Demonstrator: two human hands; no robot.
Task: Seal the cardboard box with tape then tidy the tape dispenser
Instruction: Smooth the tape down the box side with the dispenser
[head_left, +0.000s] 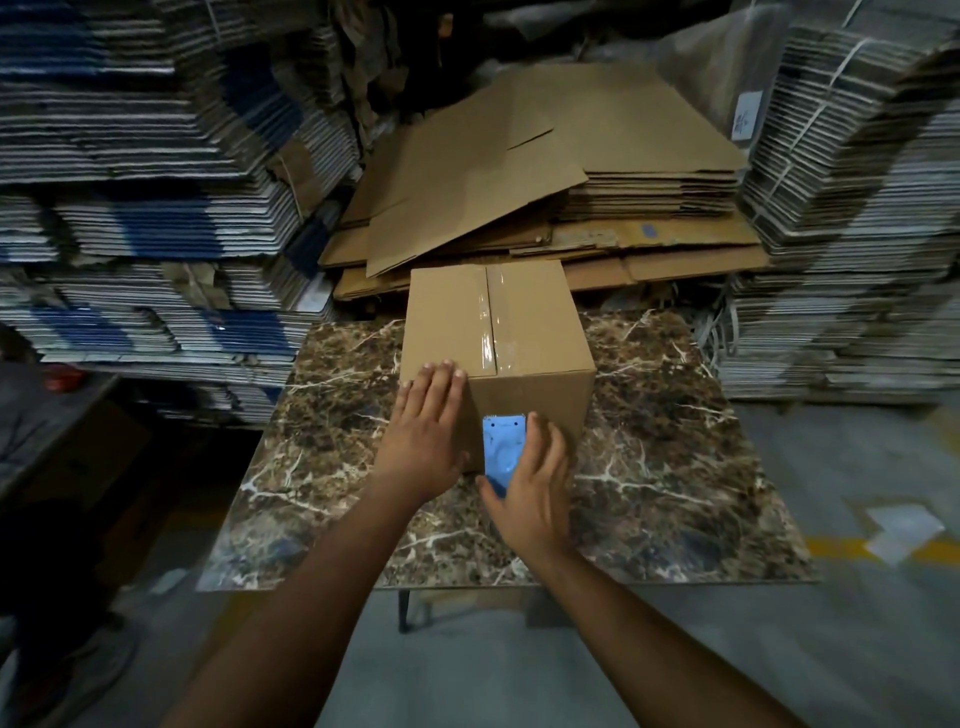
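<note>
**Cardboard box taped along the top, dispenser drawn down the near face**

Cardboard box (498, 353) is seen standing upright near the middle of the marble-patterned desk (675, 467), its top flaps closed and a strip of clear tape (488, 322) laid along the centre seam from the far edge to the near edge. The left hand (426, 431) is laid flat, fingers (441, 376) spread and nothing gripped, over the near left top corner; the box is probably being steadied there against the pull of the tape. The right hand (535, 488) is curled around a blue tape dispenser (503, 449), which is pressed against the near face just below the seam, so the tape end can likely be carried over the edge and anchored. Whether tape already lies on that face cannot be told, since it is hidden by the dispenser. Flattened cartons (545, 171) are stacked beyond the desk's far edge. Cutting the tape and putting the dispenser away appear not yet done.
</note>
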